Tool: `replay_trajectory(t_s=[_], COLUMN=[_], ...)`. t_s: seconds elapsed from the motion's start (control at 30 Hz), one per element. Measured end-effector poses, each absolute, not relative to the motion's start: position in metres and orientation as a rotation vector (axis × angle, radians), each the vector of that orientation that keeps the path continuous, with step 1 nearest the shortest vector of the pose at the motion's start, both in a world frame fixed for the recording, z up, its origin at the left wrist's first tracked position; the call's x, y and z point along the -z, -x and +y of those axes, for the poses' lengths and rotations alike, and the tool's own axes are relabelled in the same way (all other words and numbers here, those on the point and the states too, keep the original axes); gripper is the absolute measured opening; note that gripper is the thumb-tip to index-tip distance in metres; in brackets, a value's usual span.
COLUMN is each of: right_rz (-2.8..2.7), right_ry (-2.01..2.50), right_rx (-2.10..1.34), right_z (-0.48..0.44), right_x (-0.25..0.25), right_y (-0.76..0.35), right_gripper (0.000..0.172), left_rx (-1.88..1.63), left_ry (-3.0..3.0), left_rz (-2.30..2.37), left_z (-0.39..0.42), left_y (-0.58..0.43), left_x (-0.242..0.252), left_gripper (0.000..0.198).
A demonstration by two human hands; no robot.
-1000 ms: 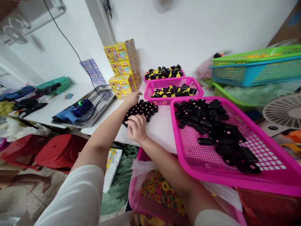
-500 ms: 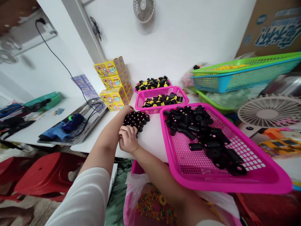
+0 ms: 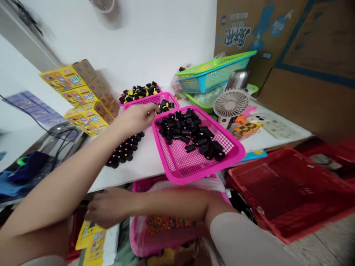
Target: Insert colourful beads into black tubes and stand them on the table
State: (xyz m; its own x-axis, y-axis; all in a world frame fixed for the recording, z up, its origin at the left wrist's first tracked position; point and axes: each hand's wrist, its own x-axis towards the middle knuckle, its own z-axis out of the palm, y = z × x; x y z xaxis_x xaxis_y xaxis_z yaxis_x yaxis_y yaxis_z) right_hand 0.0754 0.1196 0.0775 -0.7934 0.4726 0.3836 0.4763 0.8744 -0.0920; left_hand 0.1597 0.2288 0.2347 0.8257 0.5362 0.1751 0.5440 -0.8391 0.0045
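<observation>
Left hand (image 3: 141,116) moved right, hiding (partly) the middle pink basket (image 3: 151,99).

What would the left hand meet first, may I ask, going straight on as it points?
The left hand would probably meet black-and-yellow pieces in a pink basket; depth is unclear.

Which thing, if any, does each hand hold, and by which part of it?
It cannot be told. In view, the left hand overlaps a pink mesh plastic basket; the blurred right hand overlaps yellow printed cardboard. No grip shows clearly.
</observation>
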Motion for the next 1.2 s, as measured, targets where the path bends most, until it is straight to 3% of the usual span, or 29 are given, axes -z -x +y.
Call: replay_trajectory(t_s=[0.07, 0.17, 0.3, 0.37, 0.47, 0.53, 0.83, 1.07, 1.2], right_rz=[-2.778, -2.831, -2.265, -2.078, -1.889, -1.864, -1.814, -1.656, -1.606], right_ry=[0.678, 0.495, 0.405, 0.869, 1.576, 1.759, 1.735, 1.672, 1.711], right_rx=[-0.108, -0.063, 0.545, 0.709, 0.697, 0.665, 0.541, 0.645, 0.678], right_z=[0.076, 0.018, -0.042, -0.064, -0.077, -0.076, -0.066, -0.053, -0.051], right_x=[-0.074, -0.066, -0.063, -0.065, -0.065, -0.060, -0.051, -0.038, -0.038], right_y=[-0.076, -0.113, -0.218, -0.275, -0.340, -0.364, -0.362, -0.348, -0.334], right_gripper=[0.018, 0.011, 0.014, 0.012, 0.038, 0.043, 0.041, 0.012, 0.010], left_rx=[-0.042, -0.105, -0.059, -0.078, -0.067, -0.054, -0.225, -0.495, -0.427], left_ry=[2.999, 2.937, 2.859, 2.877, 2.909, 2.922, 3.011, 3.230, 3.355], left_rz=[-0.731, -0.750, -1.059, -1.183, -1.260, -1.288, -1.154, -0.891, -0.848], left_z=[0.200, 0.191, 0.222, 0.239, 0.248, 0.243, 0.210, 0.190, 0.177], left_y=[-0.196, -0.236, -0.259, -0.265, -0.274, -0.279, -0.267, -0.234, -0.219], left_x=[-0.218, -0.190, -0.165, -0.156, -0.145, -0.139, -0.146, -0.146, -0.136], left_gripper=[0.041, 0.055, 0.078, 0.077, 0.075, 0.076, 0.066, 0.069, 0.075])
